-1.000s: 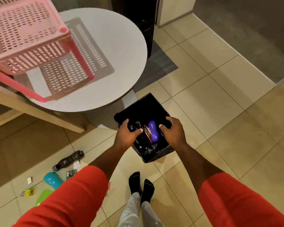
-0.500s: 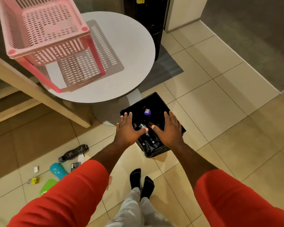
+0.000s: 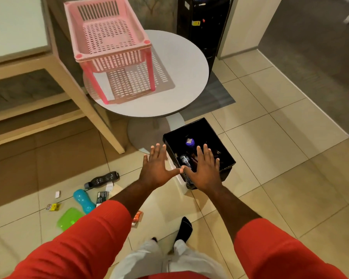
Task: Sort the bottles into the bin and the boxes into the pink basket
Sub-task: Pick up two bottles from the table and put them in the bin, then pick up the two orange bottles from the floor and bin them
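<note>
Fingers (image 3: 157,152) spread wide on both hands, holding nothing: I see my left hand (image 3: 156,170) just left of the black bin (image 3: 220,137), my right hand (image 3: 205,172) over its near edge. The bin sits on the floor (image 3: 270,150) with bottles inside (one purple-capped (image 3: 189,142)). To the near left lie a dark bottle (image 3: 102,179), a blue bottle (image 3: 84,200) and a small box (image 3: 102,197). The pink basket (image 3: 107,35) stands on the round desk (image 3: 181,63), far left.
</note>
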Action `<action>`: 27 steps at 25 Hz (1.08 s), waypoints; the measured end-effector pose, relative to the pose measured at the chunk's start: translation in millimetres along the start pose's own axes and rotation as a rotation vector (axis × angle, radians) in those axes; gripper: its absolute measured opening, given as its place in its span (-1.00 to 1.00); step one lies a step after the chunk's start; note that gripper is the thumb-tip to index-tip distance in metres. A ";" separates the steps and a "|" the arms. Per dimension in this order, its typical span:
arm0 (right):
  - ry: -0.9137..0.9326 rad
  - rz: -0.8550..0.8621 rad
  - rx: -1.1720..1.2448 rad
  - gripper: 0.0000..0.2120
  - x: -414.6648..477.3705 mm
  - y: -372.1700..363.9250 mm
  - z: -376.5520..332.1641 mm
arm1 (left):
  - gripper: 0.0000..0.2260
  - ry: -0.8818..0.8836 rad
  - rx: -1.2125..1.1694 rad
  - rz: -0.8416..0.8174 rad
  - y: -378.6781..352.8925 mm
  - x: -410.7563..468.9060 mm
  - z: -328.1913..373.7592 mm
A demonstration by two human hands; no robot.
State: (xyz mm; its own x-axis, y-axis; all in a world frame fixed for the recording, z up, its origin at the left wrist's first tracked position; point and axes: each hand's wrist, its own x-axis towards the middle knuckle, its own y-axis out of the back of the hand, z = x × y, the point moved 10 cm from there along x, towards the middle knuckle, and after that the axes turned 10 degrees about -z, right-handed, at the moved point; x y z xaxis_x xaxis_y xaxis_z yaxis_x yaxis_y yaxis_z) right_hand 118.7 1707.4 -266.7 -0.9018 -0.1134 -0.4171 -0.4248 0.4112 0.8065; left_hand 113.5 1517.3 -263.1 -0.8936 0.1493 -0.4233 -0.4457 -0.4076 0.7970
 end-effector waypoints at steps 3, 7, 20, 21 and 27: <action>0.024 -0.001 -0.044 -0.06 -17.3 -18.1 -28.8 | 0.07 -0.003 0.046 0.010 3.3 -27.4 -27.0; 0.047 0.008 -0.122 -0.06 -40.4 -50.8 -79.0 | 0.05 0.006 0.062 0.032 9.6 -70.8 -74.2; 0.180 -0.043 -0.160 -0.11 -144.6 -246.3 -320.8 | 0.09 0.101 0.093 0.055 46.1 -256.6 -346.9; 0.199 -0.057 -0.175 -0.11 -147.7 -257.0 -335.4 | 0.09 0.111 0.094 0.063 49.0 -268.1 -362.6; 0.275 -0.139 -0.232 -0.07 -146.8 -303.8 -390.4 | 0.10 0.190 0.060 0.059 47.7 -302.9 -431.9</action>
State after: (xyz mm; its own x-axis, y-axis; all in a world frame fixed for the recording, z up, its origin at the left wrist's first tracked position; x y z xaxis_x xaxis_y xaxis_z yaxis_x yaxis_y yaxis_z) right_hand 348.8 1246.0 -287.0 -0.8086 -0.4048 -0.4270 -0.5233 0.1629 0.8364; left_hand 386.1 1063.6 -282.9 -0.8945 -0.0486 -0.4444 -0.4003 -0.3555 0.8446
